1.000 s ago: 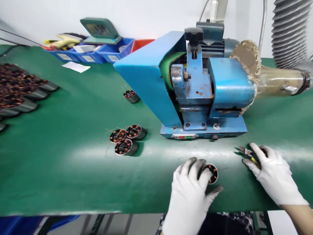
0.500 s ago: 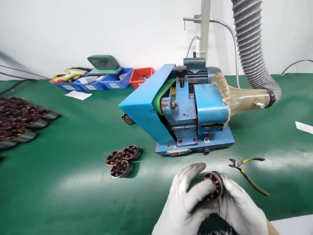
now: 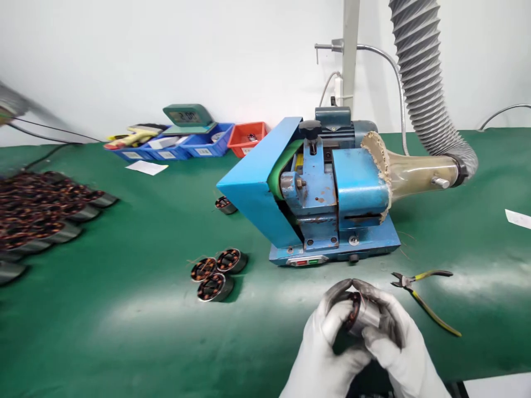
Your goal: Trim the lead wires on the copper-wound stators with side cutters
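Observation:
Between my two gloved hands is a motor stator (image 3: 366, 315), a short metal cylinder wound with copper, turned so its shiny side faces right. My left hand (image 3: 327, 342) curls round its wound end, with the thumb and fingers at the rim. Closed over the outer wall is my right hand (image 3: 398, 334), its fingers over the top and the thumb below. A thin copper wire shows at the stator's upper edge. Side cutters (image 3: 423, 298) with yellow handles lie spread on the green mat (image 3: 136, 342), right of my hands.
A blue belt grinder (image 3: 319, 204) stands behind my hands, with a grey duct hose (image 3: 423, 83) at its right. Three stators (image 3: 215, 287) sit left of it, another stator (image 3: 226, 205) by its guard. Many more stators (image 3: 45, 215) are grouped far left. Small bins (image 3: 209, 145) line the back.
The stator has been turned from its open wound face toward me to its metal side showing. My right hand's fingers have come over its top. The view has shifted slightly.

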Motion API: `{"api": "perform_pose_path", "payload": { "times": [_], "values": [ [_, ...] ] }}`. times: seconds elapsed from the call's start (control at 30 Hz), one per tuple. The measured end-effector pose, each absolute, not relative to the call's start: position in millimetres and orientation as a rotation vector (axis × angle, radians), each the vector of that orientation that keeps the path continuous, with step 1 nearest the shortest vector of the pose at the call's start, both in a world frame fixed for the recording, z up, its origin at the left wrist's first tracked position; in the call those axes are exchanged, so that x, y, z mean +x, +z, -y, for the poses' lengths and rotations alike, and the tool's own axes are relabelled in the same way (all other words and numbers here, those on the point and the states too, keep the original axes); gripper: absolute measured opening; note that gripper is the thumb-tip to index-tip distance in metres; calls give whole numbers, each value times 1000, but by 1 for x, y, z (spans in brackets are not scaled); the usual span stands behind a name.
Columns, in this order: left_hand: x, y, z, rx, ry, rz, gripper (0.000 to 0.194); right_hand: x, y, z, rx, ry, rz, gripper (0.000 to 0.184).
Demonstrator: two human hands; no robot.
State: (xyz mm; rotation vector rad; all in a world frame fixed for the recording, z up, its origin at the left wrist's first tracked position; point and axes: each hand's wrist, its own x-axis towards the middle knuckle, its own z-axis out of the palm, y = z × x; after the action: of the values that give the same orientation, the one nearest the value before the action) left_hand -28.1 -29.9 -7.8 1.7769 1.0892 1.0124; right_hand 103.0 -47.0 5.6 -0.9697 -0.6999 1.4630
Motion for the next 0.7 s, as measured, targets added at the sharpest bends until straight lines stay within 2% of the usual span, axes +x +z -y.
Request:
{"api": "perform_pose_path", "payload": {
  "times": [0.13, 0.3, 0.4, 0.5, 0.57, 0.6, 0.7],
  "values": [
    [-31, -3, 30, 1988, 1028, -1010, 31, 115, 6, 44, -1012, 1413, 963, 32],
    [-32, 11, 37, 2185, 868, -1082, 55, 125, 11, 38, -1093, 1144, 1171, 16],
    [-33, 18, 39, 2306, 630, -1208, 44, 130, 24, 32, -1108, 1218, 1087, 6],
    [-35, 22, 38, 2296, 485, -1191, 33, 143, 37, 26, -955, 1456, 751, 19],
    [-36, 21, 38, 2199, 590, -1130, 33, 152, 42, 22, -937, 1490, 663, 13],
    [-37, 19, 38, 2140, 670, -1087, 33, 155, 43, 20, -959, 1516, 743, 8],
    [-39, 12, 38, 1974, 792, -943, 21, 153, 45, 17, -928, 1670, 1270, 30]
  ]
}}
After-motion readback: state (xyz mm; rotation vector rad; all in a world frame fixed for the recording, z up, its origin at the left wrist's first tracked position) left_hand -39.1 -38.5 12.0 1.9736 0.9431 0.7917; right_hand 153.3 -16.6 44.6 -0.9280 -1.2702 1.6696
